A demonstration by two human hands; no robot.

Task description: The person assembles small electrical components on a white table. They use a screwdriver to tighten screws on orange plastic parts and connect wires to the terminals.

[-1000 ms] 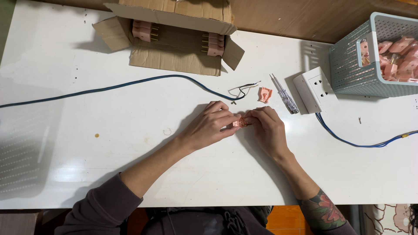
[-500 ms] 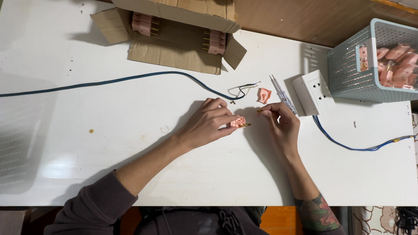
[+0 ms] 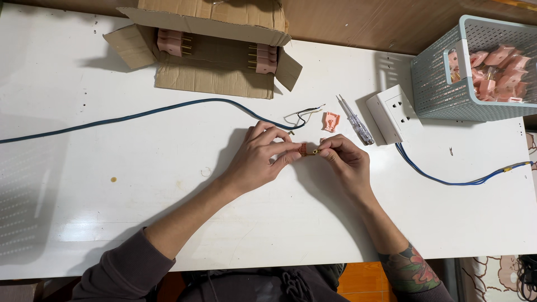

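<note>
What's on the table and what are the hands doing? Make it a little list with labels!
left hand: pinches a small pink plug part
right hand: holds a small brass piece against that part
cable: blue cable with bare wire ends, lying across the white table
tool: clear-handled screwdriver
loose piece: pink cover beside the screwdriver
socket: white socket block
basket: pale blue basket of pink plugs
box: open cardboard box
</note>
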